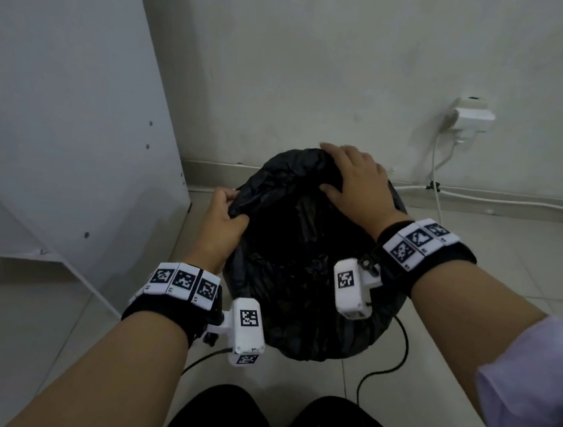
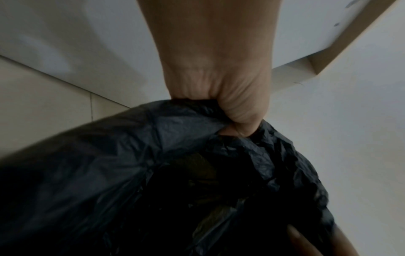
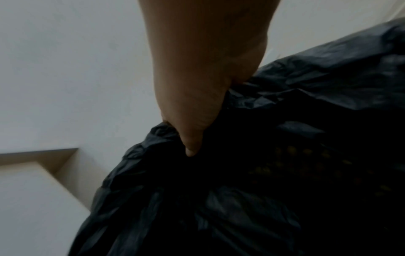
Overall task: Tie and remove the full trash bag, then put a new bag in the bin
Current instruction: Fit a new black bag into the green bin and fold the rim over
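So the black trash bag point(image 1: 306, 267) is sitting on the tiled floor point(image 1: 67, 313), right up near the wall point(image 1: 322, 62), with its mouth open and dark stuff visible inside. Whether a bin is under the plastic can't be told, only bag is seen.

The left hand point(image 1: 222, 219) is placed at the bag's left rim, and a bunch of the plastic is clamped in its grip, fingers and thumb curled round the gathered edge. That's shown pretty clearly in the left wrist view, where the crumpled rim is squeezed in the fist point(image 2: 221, 97).

The right hand point(image 1: 355, 182) is laid over the bag's far rim, on the wall side. Its thumb is hooked down inside the mouth and the other fingers are draped over the outside, so the edge is pinched between them; in the right wrist view the thumb point(image 3: 192, 135) is seen pressed into the plastic.

A white cabinet panel point(image 1: 60, 106) is stood to the left of the bag. A wall socket with a white plug point(image 1: 471, 118) is found above and to the right of the bag, and a white cable point(image 1: 481, 198) is run along the floor edge behind it.
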Demonstrator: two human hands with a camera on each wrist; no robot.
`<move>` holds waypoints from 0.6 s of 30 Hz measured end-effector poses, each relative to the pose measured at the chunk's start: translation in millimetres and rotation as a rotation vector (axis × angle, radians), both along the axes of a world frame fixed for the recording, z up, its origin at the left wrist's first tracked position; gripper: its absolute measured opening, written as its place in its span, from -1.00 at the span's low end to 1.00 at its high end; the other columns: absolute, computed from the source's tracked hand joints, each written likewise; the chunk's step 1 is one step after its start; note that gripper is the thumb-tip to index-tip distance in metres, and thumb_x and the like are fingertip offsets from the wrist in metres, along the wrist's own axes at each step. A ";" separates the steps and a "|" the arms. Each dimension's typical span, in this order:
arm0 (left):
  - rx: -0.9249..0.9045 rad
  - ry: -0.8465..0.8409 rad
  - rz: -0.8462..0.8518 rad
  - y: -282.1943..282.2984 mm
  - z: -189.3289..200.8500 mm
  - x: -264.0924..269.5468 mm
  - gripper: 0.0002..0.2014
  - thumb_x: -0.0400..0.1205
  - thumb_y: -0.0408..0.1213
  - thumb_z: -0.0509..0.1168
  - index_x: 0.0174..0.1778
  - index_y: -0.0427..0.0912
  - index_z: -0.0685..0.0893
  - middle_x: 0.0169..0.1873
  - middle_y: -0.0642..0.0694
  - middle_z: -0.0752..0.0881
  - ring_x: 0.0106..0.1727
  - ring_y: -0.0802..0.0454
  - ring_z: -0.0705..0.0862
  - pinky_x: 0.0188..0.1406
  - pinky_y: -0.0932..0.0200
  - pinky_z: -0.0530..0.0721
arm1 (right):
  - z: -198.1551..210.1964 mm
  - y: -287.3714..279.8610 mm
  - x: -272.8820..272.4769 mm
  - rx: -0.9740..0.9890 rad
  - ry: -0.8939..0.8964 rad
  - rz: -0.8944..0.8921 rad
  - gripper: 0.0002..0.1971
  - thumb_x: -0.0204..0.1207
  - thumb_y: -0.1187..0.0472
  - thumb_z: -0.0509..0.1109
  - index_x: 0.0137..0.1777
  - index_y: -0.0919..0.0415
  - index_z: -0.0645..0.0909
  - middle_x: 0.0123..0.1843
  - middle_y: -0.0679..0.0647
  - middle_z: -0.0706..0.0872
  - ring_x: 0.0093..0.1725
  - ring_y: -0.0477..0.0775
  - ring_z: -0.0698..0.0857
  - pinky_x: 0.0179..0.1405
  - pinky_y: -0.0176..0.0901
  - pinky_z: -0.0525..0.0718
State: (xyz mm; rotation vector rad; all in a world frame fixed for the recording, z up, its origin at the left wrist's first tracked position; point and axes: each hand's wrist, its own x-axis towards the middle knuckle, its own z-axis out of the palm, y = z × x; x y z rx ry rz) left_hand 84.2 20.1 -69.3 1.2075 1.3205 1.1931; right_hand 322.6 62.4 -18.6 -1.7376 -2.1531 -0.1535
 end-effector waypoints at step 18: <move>-0.109 0.220 0.190 -17.9 -35.0 -13.8 -0.34 0.37 0.27 0.49 0.26 0.02 0.45 0.13 0.07 0.65 0.11 0.05 0.65 0.16 0.01 0.62 | -12.5 -11.3 47.0 -0.106 0.398 -0.347 -0.73 0.63 0.15 0.23 0.08 0.38 0.57 0.02 0.41 0.71 0.05 0.42 0.66 -0.12 0.00 0.46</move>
